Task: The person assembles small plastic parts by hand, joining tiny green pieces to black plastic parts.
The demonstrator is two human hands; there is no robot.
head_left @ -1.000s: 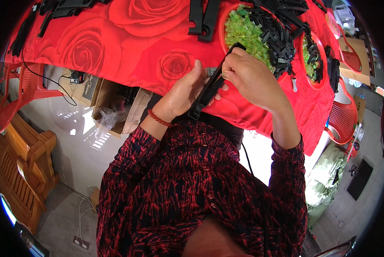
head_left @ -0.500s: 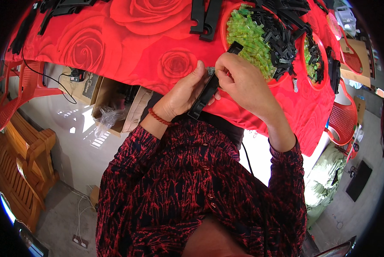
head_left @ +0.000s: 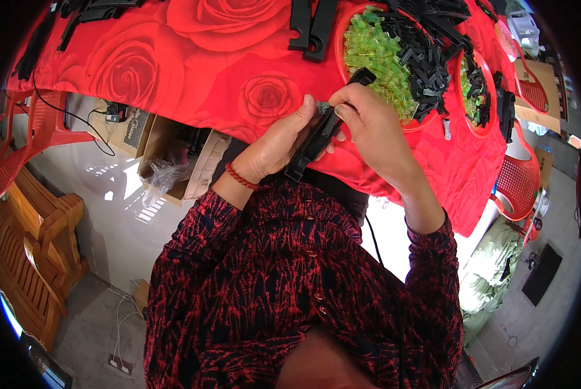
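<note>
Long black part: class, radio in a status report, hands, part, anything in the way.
Left hand holding long black part at a slant. Right hand at its upper half, exact grip hidden. Red basin behind its upper end in this view.

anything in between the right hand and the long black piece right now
Nothing visible: the right hand's fingertips are at the long black piece, though whether they pinch something small is hidden. The left hand holds the piece from its other side.

Long bar (head_left: 311, 149): smooth plastic; bench (head_left: 44, 272): glossy wood.
</note>
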